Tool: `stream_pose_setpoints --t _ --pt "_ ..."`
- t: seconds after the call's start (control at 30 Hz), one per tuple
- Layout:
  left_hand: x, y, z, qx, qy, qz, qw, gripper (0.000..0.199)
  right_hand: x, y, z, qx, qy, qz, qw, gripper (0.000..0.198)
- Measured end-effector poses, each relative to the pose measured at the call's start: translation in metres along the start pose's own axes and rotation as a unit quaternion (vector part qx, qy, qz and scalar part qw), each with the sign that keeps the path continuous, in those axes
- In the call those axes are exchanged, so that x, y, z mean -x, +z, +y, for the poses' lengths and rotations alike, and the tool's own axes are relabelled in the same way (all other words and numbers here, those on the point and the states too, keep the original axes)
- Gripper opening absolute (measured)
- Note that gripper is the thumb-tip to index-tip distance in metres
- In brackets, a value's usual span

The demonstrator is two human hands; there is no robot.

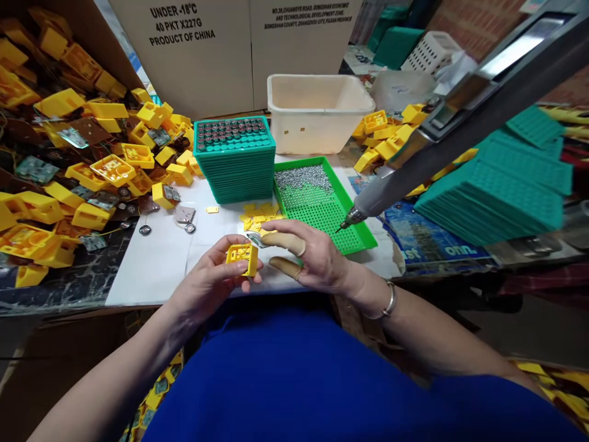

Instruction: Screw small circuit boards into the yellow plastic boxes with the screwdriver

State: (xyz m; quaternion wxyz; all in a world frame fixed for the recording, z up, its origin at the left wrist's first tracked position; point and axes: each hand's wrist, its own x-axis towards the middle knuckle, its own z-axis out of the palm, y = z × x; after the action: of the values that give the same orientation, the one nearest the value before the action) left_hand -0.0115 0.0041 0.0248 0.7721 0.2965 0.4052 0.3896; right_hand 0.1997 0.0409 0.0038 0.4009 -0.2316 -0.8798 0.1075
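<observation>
My left hand [216, 270] is closed round a small yellow plastic housing [242, 258], its open side turned up and small parts showing inside. A small circuit board [256, 240] stands at the far edge of the housing, close to my right fingertips; whether they touch it I cannot tell. My right hand [317, 255] wears tan finger covers on thumb and forefinger, which are stretched out and apart. Small flat yellow pieces [258, 215] lie in a pile just beyond my hands. To the right, an electric screwdriver [368, 199] hangs with its bit over a green tray [356, 236].
Silver screws [304, 178] fill the tray's far end. Behind my hands stand stacked teal trays [239, 175] with small cylindrical parts on top and a white bin [317, 132]. Yellow housings [113, 169] heap at left. More teal trays [497, 178] lie at right.
</observation>
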Motion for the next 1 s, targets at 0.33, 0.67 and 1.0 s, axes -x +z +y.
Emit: stream_pose_setpoints --t 0.33,0.67,1.0 --pt "0.002 0.004 -0.010 -0.127 0.096 0.073 0.985 0.033 -0.003 0.000 -0.008 -0.037 0.012 0.034 0.999 0.025" --pt "-0.013 0.005 -0.012 -0.025 0.099 0.094 0.990 0.045 0.004 0.016 -0.031 -0.367 0.251 -0.020 0.895 0.033" --pt "-0.012 0.005 -0.009 0.013 0.077 0.042 0.996 0.051 0.012 0.023 -0.032 -0.412 0.192 0.001 0.890 0.029"
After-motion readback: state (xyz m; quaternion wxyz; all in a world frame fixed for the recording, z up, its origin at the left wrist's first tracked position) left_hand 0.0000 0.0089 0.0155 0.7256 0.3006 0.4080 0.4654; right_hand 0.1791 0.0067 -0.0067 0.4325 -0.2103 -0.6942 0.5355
